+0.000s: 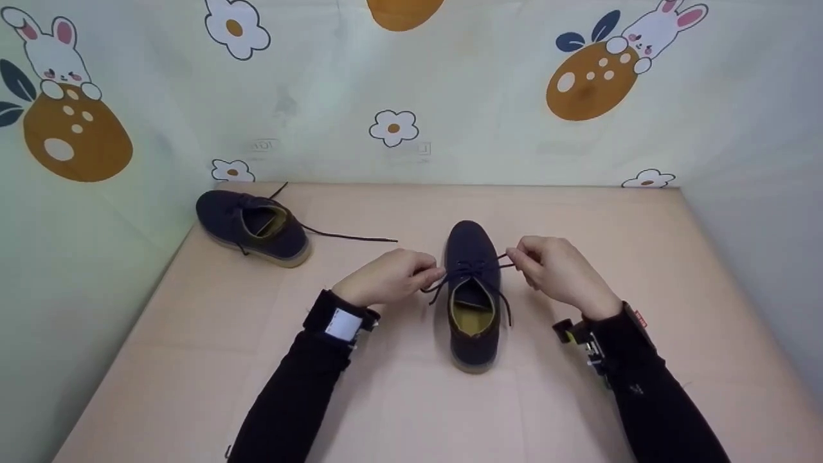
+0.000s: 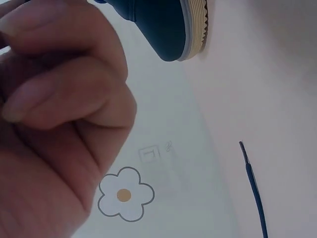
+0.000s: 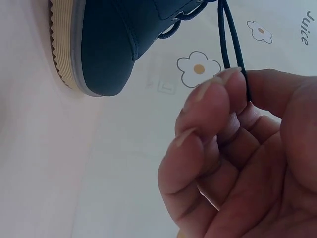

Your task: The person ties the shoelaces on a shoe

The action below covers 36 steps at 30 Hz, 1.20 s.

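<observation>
peach tabletop (image 1: 418, 405), rabbit-printed backdrop (image 1: 315, 90), left hand (image 1: 389, 276) and right hand (image 1: 559, 273) pinching dark shoelace (image 3: 222, 34)

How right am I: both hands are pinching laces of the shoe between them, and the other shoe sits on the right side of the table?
Only the side is wrong: the other shoe sits on the left side of the table, as the head view shows. The left hand and right hand do pinch laces of the shoe between them.
</observation>
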Each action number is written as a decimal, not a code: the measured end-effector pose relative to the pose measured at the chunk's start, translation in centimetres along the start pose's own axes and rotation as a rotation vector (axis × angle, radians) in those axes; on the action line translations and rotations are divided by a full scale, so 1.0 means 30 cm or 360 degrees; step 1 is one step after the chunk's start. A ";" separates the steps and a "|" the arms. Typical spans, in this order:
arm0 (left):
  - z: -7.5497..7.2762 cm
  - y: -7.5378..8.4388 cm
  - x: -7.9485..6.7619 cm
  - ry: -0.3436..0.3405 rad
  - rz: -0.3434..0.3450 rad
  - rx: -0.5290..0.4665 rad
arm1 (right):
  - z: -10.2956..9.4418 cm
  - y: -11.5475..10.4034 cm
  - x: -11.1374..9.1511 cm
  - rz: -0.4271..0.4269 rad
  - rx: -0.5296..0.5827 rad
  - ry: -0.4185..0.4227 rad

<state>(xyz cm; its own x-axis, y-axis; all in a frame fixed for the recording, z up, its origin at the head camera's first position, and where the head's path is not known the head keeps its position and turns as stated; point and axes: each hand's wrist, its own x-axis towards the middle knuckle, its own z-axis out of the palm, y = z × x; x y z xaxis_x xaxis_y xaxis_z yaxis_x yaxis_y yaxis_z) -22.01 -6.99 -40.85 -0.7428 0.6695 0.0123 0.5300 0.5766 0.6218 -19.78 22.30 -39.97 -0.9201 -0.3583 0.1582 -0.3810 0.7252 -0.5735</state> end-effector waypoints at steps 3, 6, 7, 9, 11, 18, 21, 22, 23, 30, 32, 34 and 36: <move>-0.001 -0.001 0.002 0.0083 0.0041 0.0059 | 0.001 -0.009 -0.002 -0.0030 -0.0011 0.0021; -0.010 0.001 0.001 0.0142 0.0109 0.0132 | 0.007 -0.018 -0.004 -0.0086 -0.0050 0.0080; -0.015 -0.001 -0.002 0.0151 0.0128 0.0147 | 0.009 -0.019 -0.003 -0.0104 -0.0072 0.0110; -0.026 -0.009 -0.008 0.0162 0.0146 0.0173 | 0.015 -0.019 -0.003 -0.0120 -0.0113 0.0144; -0.037 -0.021 -0.015 0.0152 0.0137 0.0191 | 0.024 -0.013 -0.004 -0.0124 -0.0158 0.0137; -0.061 -0.055 -0.029 0.0121 0.0085 0.0214 | 0.053 0.007 0.000 -0.0184 -0.0258 0.0069; -0.067 -0.062 -0.034 0.0129 0.0028 0.0157 | 0.054 0.010 0.003 -0.0172 -0.0215 0.0094; -0.070 -0.063 -0.034 0.0132 0.0003 0.0129 | 0.051 0.010 0.005 -0.0165 -0.0185 0.0109; -0.072 -0.065 -0.035 0.0140 -0.0026 0.0094 | 0.046 0.010 0.006 -0.0155 -0.0147 0.0125; -0.077 -0.072 -0.040 0.0161 -0.0119 -0.0120 | -0.006 0.007 -0.001 -0.0079 0.0056 0.0076; -0.078 -0.071 -0.041 0.0159 -0.0104 -0.0139 | -0.017 0.010 -0.006 -0.0051 0.0080 0.0012; -0.077 -0.070 -0.040 0.0152 -0.0094 -0.0133 | -0.024 0.014 -0.009 -0.0024 0.0107 -0.0031; -0.075 -0.069 -0.038 0.0132 -0.0079 -0.0109 | -0.026 0.018 -0.012 -0.0002 0.0145 -0.0051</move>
<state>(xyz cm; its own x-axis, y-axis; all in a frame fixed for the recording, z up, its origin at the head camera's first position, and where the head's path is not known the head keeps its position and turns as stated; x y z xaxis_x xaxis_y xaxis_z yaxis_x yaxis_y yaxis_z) -23.20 -10.01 -40.38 -0.8003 0.5981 0.0429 0.4644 0.5729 0.6753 -19.71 23.27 -39.70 -0.9156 -0.3791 0.1340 -0.3711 0.6687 -0.6443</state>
